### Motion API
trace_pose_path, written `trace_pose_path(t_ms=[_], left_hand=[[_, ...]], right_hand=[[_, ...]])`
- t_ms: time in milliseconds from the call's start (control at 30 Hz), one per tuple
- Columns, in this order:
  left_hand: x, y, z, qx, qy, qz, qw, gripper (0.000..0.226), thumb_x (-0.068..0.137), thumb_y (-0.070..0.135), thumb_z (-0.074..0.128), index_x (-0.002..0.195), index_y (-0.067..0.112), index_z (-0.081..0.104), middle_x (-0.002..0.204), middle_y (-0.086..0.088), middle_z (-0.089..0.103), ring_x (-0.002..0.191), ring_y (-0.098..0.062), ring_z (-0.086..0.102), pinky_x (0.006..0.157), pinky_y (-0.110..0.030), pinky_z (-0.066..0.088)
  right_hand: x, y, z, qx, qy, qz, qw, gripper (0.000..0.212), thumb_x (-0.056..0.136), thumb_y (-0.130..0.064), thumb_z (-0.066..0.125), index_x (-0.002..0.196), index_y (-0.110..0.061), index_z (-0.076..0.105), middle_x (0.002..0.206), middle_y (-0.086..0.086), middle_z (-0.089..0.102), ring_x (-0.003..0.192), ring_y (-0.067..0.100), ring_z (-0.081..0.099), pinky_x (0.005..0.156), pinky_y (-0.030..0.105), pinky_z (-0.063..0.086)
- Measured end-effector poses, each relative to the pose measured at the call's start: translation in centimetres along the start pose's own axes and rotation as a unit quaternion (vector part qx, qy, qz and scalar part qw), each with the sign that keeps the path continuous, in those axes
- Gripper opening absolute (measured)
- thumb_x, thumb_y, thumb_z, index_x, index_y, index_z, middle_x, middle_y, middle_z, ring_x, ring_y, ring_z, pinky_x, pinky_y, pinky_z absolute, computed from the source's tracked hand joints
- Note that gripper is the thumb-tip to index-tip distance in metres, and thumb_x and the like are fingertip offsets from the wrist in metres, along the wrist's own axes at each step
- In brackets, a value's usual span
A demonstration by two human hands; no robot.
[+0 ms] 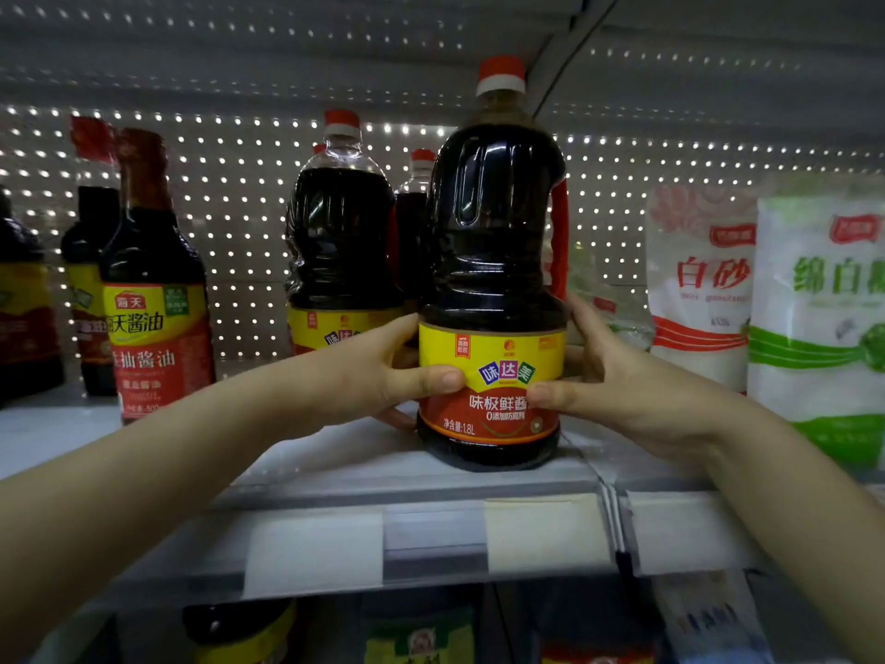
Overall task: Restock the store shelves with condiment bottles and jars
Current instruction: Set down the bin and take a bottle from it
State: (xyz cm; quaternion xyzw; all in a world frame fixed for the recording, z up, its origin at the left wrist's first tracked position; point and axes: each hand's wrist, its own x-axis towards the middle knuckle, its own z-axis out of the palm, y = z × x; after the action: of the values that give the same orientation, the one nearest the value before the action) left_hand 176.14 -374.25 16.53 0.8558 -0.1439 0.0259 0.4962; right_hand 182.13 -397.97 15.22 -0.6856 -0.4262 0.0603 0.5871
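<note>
A large soy sauce bottle (493, 242) with a red cap, a red handle and a yellow-and-red label stands upright near the front edge of the shelf (335, 467). My left hand (383, 371) grips its left side, thumb across the label. My right hand (608, 376) grips its right side, thumb on the label too. Two matching bottles (342, 222) stand behind it to the left.
Smaller soy sauce bottles (153, 280) stand at the left of the shelf. Sugar bags (699, 280), white with red or green print, stand at the right. Price tags (316, 553) line the shelf's front rail. More jars show on the shelf below (421, 635).
</note>
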Motion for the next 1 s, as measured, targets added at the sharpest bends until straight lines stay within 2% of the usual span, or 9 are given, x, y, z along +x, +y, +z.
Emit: trace_pose_path(t_ms=[133,267,400,467,533,600,667,767,1000], left_hand=[[-0.3,-0.1,0.4,0.005,0.02,0.002,1.0,0.063,0.066,0.042,0.068,0.124,0.037,0.047,0.115,0.015,0.067,0.103,-0.005,0.066,0.081,-0.032,0.058],[-0.7,0.1,0.6,0.027,0.031,0.008,0.999,0.056,0.067,0.045,0.067,0.119,0.04,0.049,0.114,0.015,0.067,0.102,-0.004,0.066,0.081,-0.029,0.058],[-1.7,0.2,0.9,0.107,0.062,0.028,0.992,0.056,0.069,0.059,0.057,0.122,0.042,0.049,0.12,0.017,0.064,0.107,-0.003,0.062,0.09,-0.03,0.055],[-2.5,0.0,1.0,0.098,0.106,0.039,0.989,0.072,0.069,0.063,0.051,0.134,0.031,0.048,0.125,0.014,0.062,0.109,-0.003,0.061,0.094,-0.03,0.053],[-4.0,0.0,0.5,0.068,0.175,0.055,0.981,0.078,0.069,0.065,0.049,0.138,0.028,0.048,0.125,0.014,0.061,0.111,-0.002,0.061,0.097,-0.03,0.051],[-5.7,0.2,-0.5,0.041,0.234,0.084,0.968,0.066,0.079,0.066,0.049,0.135,0.032,0.05,0.121,0.018,0.063,0.11,0.0,0.061,0.098,-0.03,0.049],[-8.0,0.4,-1.7,0.006,0.266,0.114,0.957,0.055,0.088,0.061,0.047,0.135,0.034,0.05,0.125,0.018,0.062,0.112,-0.001,0.061,0.1,-0.032,0.048],[-11.5,0.6,-3.3,-0.035,0.302,0.147,0.941,0.049,0.092,0.051,0.042,0.135,0.03,0.051,0.13,0.015,0.06,0.116,-0.003,0.059,0.101,-0.031,0.047],[-23.1,-1.3,-9.2,-0.07,0.379,0.154,0.91,0.039,0.088,0.047,0.042,0.123,0.035,0.054,0.13,0.011,0.061,0.118,-0.008,0.06,0.102,-0.034,0.046]], right_hand=[[-0.3,0.2,0.1,-0.005,-0.001,0.016,1.0,0.106,0.068,-0.02,0.086,0.146,-0.048,0.02,0.132,-0.005,0.061,0.12,0.013,0.059,0.098,0.037,0.051],[-0.8,-0.4,0.4,-0.042,0.0,0.013,0.999,0.106,0.067,-0.027,0.083,0.147,-0.05,0.018,0.137,-0.011,0.055,0.118,0.005,0.059,0.097,0.03,0.051],[-2.0,-1.2,2.1,-0.106,0.083,-0.036,0.99,0.115,0.063,-0.037,0.076,0.145,-0.057,-0.002,0.125,-0.045,0.038,0.116,-0.021,0.044,0.095,0.012,0.043],[-2.4,-1.3,3.2,-0.15,0.143,-0.073,0.975,0.111,0.064,-0.05,0.07,0.144,-0.058,-0.007,0.132,-0.052,0.022,0.126,-0.022,0.03,0.102,0.018,0.036],[-2.4,-1.6,4.2,-0.184,0.209,-0.107,0.954,0.1,0.07,-0.057,0.063,0.144,-0.057,-0.005,0.143,-0.046,0.009,0.138,-0.01,0.018,0.11,0.029,0.029],[-2.2,-2.5,4.9,-0.194,0.26,-0.169,0.931,0.081,0.084,-0.057,0.055,0.148,-0.051,0.005,0.14,-0.049,0.015,0.139,-0.01,0.018,0.112,0.032,0.027],[-1.7,-3.7,6.3,-0.181,0.278,-0.238,0.913,0.067,0.092,-0.04,0.053,0.149,-0.038,0.019,0.138,-0.045,0.026,0.137,-0.012,0.025,0.113,0.027,0.029],[-0.7,-4.8,9.6,-0.141,0.285,-0.293,0.902,0.055,0.097,-0.02,0.048,0.149,-0.018,0.031,0.151,-0.012,0.037,0.14,0.0,0.031,0.116,0.031,0.03],[1.9,-6.8,23.5,-0.041,0.207,-0.275,0.938,0.045,0.102,-0.02,0.042,0.146,-0.018,0.038,0.149,-0.012,0.041,0.137,-0.005,0.034,0.113,0.022,0.03]])
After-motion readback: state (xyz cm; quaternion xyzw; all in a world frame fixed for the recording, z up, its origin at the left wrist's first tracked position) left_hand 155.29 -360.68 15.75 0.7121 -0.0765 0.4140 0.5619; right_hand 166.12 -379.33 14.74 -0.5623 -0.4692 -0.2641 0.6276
